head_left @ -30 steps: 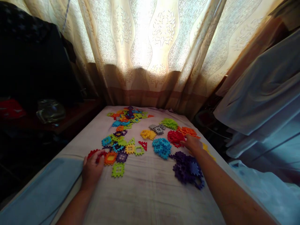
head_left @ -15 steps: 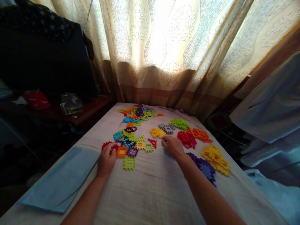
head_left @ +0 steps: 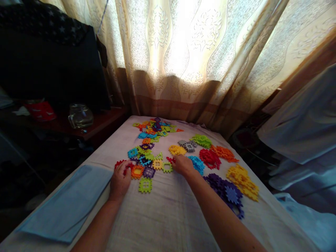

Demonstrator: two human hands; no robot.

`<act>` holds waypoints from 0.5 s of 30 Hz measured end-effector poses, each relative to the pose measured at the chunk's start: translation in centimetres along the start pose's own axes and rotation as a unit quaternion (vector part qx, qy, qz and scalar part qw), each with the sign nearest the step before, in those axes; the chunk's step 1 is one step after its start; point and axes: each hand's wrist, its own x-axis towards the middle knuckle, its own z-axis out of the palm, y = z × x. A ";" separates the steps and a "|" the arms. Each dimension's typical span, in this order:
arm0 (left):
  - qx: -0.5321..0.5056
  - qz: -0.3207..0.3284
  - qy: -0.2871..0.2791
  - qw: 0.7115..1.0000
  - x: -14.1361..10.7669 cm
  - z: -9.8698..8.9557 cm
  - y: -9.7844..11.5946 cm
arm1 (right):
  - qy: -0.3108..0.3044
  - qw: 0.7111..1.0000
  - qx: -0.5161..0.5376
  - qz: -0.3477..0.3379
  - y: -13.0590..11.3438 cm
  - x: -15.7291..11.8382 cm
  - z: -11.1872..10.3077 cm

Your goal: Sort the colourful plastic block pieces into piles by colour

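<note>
My left hand is closed, fingers curled round red toothed building pieces at the left end of the mixed pieces. An orange square frame piece lies right beside its fingertips, with a purple window piece and a green window piece nearby. My right hand has its fingers closed on a red triangular piece, which they partly cover. A green square frame and a yellow window piece lie just left of it.
Colour-sorted piles lie to the right: yellow, grey, green, red, orange, blue, purple. A mixed heap sits at the far end. Light blue cloth covers the left edge; a glass jug stands beyond.
My right hand has moved left from the blue pile to the red triangular piece, uncovering the blue pieces. My left hand stays at the red pieces. The view has shifted slightly.
</note>
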 end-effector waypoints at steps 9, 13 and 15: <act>0.006 0.018 0.009 1.000 -0.1 0.3 -0.6 | -0.017 1.000 0.020 -0.004 -0.4 -0.4 -0.2; 0.018 0.029 0.003 0.999 0.0 0.2 -0.6 | -0.015 0.999 0.043 0.013 -0.4 -0.3 0.1; 0.021 0.032 0.001 0.999 0.1 0.0 -0.5 | -0.003 0.998 0.058 0.019 -0.4 -0.3 0.2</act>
